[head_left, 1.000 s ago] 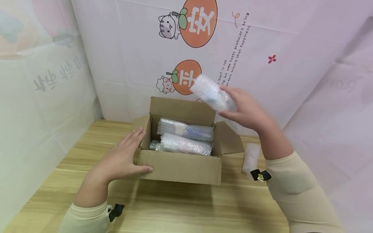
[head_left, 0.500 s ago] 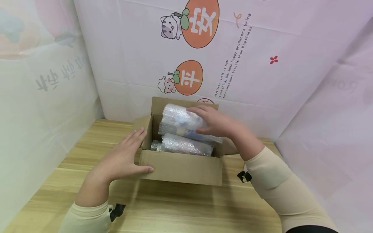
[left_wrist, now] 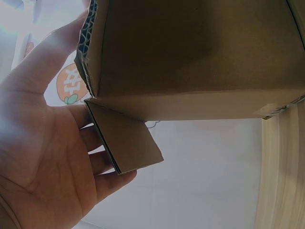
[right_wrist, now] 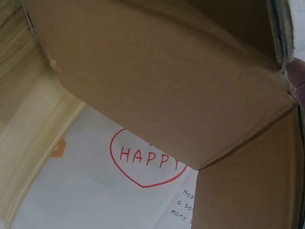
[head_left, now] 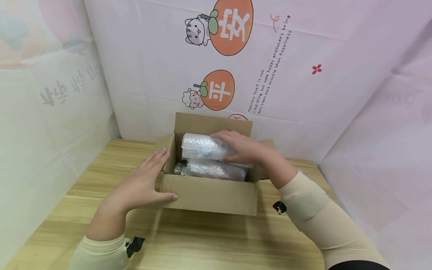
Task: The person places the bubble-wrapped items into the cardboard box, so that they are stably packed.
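A cardboard box [head_left: 209,195] stands with its flaps raised or folded out. Inside it, my right hand [head_left: 241,148] grips the right end of a bubble-wrapped roll [head_left: 197,146] that shows some blue, thumb in front and fingers over the top. Just in front of that roll lies another bubble-wrapped bundle [head_left: 216,169]. My left hand [head_left: 140,183] steadies the box's left side, with fairly straight fingers against the side flap [left_wrist: 126,138] and the thumb at the front flap. In the right wrist view the box wall hides most of my right hand.
The box sits on a wood-grain table [head_left: 189,243]. White printed cloth [head_left: 145,75] hangs behind and on both sides, close to the box's back flap. Black straps hang from both sleeves [head_left: 307,202].
My right hand has carried the bubble-wrapped roll from above the box's right side, leftward and down into the box. My left hand has stayed put. The right forearm now covers a wrapped packet on the table.
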`<action>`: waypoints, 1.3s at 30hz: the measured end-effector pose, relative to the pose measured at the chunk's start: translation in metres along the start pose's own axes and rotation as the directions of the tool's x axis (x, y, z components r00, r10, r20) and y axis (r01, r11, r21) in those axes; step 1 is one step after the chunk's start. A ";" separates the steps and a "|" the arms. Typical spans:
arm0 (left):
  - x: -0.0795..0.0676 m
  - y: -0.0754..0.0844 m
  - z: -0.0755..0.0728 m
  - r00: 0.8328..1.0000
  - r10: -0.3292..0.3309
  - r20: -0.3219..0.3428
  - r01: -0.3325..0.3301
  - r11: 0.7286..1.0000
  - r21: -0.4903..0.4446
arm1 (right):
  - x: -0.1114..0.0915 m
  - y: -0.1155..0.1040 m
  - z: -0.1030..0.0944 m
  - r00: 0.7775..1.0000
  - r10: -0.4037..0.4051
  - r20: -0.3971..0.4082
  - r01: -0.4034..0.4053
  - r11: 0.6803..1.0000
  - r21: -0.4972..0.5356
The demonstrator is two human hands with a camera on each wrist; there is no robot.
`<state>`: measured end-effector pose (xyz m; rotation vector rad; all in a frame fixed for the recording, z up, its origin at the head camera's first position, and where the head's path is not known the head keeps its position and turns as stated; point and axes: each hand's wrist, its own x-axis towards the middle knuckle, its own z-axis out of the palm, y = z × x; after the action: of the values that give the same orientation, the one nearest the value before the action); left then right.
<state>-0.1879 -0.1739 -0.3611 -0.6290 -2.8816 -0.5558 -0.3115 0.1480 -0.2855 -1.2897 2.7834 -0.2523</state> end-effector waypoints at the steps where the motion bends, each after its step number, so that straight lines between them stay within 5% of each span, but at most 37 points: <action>1: 0.000 0.000 0.000 1.000 -0.001 0.002 0.001 1.000 0.001 | 0.000 0.000 0.002 1.000 -0.001 0.004 0.001 1.000 -0.006; 29: 0.000 0.001 -0.003 1.000 -0.018 -0.003 0.018 1.000 -0.007 | 0.007 0.002 0.028 0.993 0.028 0.112 -0.028 1.000 -0.010; 39: -0.002 0.002 -0.002 1.000 -0.018 0.003 0.018 1.000 -0.009 | 0.001 0.004 0.027 0.997 0.000 0.077 0.001 1.000 -0.014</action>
<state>-0.1850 -0.1734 -0.3588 -0.6060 -2.8917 -0.5718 -0.3114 0.1467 -0.3129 -1.2748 2.7251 -0.1793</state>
